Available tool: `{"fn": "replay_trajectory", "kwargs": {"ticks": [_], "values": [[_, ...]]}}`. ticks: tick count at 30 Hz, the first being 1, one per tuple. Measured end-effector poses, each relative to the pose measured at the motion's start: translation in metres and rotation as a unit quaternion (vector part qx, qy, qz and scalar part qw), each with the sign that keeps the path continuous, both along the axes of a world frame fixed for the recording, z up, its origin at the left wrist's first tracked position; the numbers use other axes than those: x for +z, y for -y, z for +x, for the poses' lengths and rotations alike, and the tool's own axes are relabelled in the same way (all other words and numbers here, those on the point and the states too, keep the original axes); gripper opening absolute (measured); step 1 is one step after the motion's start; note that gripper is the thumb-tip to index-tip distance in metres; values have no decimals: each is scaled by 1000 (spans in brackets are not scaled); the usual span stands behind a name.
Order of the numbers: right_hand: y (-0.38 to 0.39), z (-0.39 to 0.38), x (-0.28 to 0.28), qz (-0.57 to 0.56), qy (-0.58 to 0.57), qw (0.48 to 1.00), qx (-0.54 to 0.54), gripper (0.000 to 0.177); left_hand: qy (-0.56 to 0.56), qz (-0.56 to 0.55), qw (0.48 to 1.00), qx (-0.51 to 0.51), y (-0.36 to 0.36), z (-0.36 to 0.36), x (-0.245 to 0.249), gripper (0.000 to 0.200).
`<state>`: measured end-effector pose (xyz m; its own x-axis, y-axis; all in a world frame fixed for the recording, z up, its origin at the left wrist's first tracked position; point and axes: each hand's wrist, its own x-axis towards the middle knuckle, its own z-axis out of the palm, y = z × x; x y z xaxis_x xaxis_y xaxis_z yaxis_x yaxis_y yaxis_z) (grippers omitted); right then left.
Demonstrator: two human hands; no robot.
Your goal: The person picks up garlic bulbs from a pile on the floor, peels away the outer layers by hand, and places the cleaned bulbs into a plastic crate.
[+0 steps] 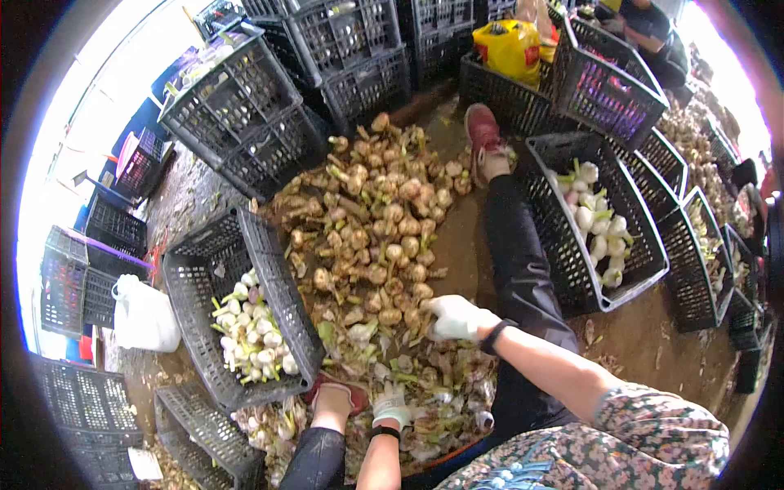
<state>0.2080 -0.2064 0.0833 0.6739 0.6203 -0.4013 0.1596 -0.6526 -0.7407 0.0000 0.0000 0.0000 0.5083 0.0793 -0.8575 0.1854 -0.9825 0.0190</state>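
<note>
A heap of brown, unpeeled garlic bulbs [392,212] lies on the floor between my legs. My right hand [457,318], in a white glove, is at the heap's lower right edge with its fingers curled in on something I cannot make out. My left hand [393,407], also gloved, rests low over loose husks and trimmings [441,384]; its fingers are too unclear to read. Cleaned white bulbs [255,335] lie in a tilted black crate [192,327] on the left. Another black crate [645,237] on the right holds more white bulbs [600,224] with green stems.
Stacked black crates [359,49] stand beyond the heap. My red shoe [483,131] is at the heap's far right. A yellow bag [510,49] sits on a crate, a white container [145,314] stands at left, and another person [649,28] is at upper right.
</note>
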Motion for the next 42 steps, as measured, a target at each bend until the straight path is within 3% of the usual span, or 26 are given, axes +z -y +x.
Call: {"fn": "replay_trajectory", "kwargs": {"ticks": [2,3,5,8,9,11,14,15,17,19,21,23,24,27,28,31,32,33,35,36,37,38,39,40,41,42], "values": [[-52,-35,-17,-157,3,968,194,35,-85,29,996,4,-22,-37,32,84],[-16,-9,-49,-227,35,935,272,43,-35,-25,999,11,24,-4,-11,81],[-33,-64,-54,-230,-1,912,340,53,-47,-4,996,78,6,-35,-1,74],[-32,-119,-67,-197,60,931,301,55,-21,5,995,94,1,-51,-8,73],[-34,-121,-65,-182,42,943,277,52,4,-15,989,146,9,-43,24,70],[-44,-119,-78,-191,-46,961,195,57,173,20,961,215,24,-36,68,65],[-38,-111,-69,-64,-146,987,6,59,457,-13,856,242,15,-41,80,54],[-33,-105,-56,-37,-187,981,-15,57,422,-86,828,358,18,-37,96,53],[-32,-107,-30,-58,-210,976,1,57,425,-188,754,465,23,-43,106,51],[-39,-119,-23,-143,-38,985,86,55,467,-253,693,488,51,-52,158,50],[-53,-124,-43,-151,-14,983,103,56,567,-289,618,462,72,-66,186,51],[-68,-126,-46,-192,-2,980,49,59,533,-333,558,542,84,-77,219,51],[-75,-126,-44,-189,-3,981,53,59,529,-371,491,585,74,-87,190,51],[-100,-102,-38,-198,39,978,48,71,458,-415,319,719,64,-81,181,40],[-108,-94,-44,-202,37,977,62,70,453,-430,295,723,56,-77,172,36],[-130,-64,-61,-255,-56,961,88,74,438,-429,240,752,43,-59,158,38],[-132,-60,-67,-246,-20,965,89,75,438,-424,234,757,44,-54,157,38],[-132,-57,-68,-234,3,969,81,74,440,-422,245,754,46,-49,157,41],[-128,-47,-68,-153,-86,984,-18,60,438,-420,257,752,48,-42,159,43],[-124,-47,-102,-24,-103,993,-56,41,441,-417,284,742,50,-39,162,46],[-113,-54,-100,-30,-104,992,-60,41,443,-416,310,731,53,-39,162,49],[-101,-57,-95,127,-283,944,-110,37,447,-437,328,708,51,-40,153,56],[-88,-60,-79,279,-442,839,-151,33,445,-444,324,707,53,-35,154,56],[-85,-80,-22,404,-594,665,-203,32,470,-435,366,675,56,-30,157,59],[-71,-90,17,453,-640,601,-155,36,494,-424,408,640,59,-27,162,63],[-60,-102,26,473,-643,596,-86,39,415,-474,415,657,58,-28,169,65]]}}
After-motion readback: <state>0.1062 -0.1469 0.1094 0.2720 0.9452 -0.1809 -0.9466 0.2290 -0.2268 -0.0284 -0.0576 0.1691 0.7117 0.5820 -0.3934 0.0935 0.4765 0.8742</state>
